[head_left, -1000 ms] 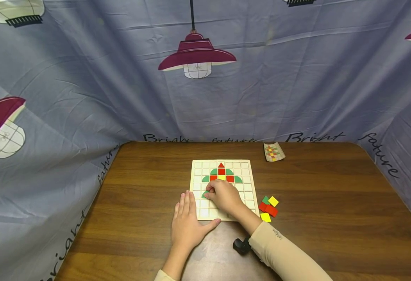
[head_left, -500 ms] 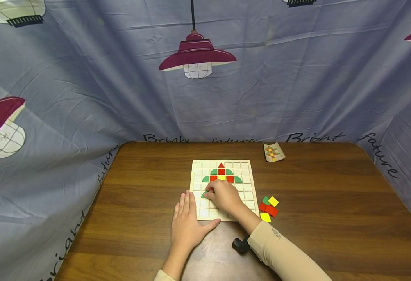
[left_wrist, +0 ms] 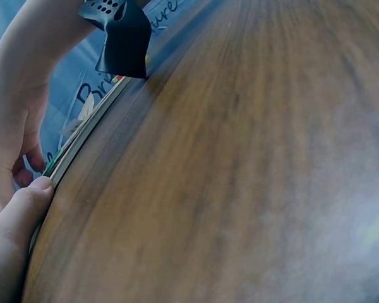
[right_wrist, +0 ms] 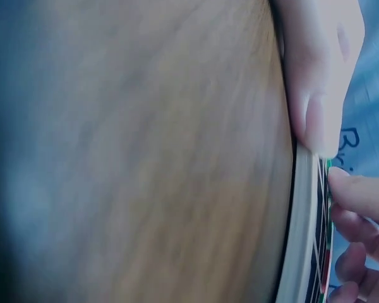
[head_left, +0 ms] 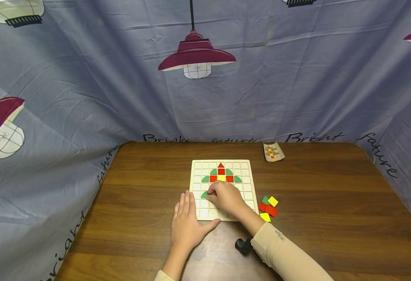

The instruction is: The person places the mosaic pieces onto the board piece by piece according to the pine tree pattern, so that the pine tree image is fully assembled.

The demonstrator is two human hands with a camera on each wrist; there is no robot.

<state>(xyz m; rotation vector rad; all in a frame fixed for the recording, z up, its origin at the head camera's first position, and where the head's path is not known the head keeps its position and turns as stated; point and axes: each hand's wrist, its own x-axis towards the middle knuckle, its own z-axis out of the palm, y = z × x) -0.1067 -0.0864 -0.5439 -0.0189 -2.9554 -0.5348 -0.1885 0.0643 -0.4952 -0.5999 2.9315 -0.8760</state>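
A pale square grid board (head_left: pixel 196 210) lies on the wooden table, bearing a red triangle, green quarter-round tiles and red and yellow squares. The left hand (head_left: pixel 187 224) rests against it, fingers straight along the left edge, thumb out at the near edge. Over the board's middle is the right hand (head_left: pixel 225 198), thumb and index fingertips slightly parted at the right side of a green quarter-round tile (head_left: pixel 204 194). That tile lies flat in a left-hand cell. The right wrist view shows the right thumb (right_wrist: pixel 360 192) at the board's face, close to the left thumb (right_wrist: pixel 322 123).
Several loose tiles lie right of the board: a green one (head_left: pixel 265 200), yellow squares (head_left: pixel 273 201) and red ones (head_left: pixel 271 210). A curled pattern card (head_left: pixel 273 152) sits at the table's far edge. A black wrist camera (head_left: pixel 243 246) shows beside the right sleeve. A lamp-print curtain (head_left: pixel 297 89) surrounds the table.
The right thumb and index finger have slid slightly right off the green quarter-round tile, so more of it shows. The left hand and board look unmoved.
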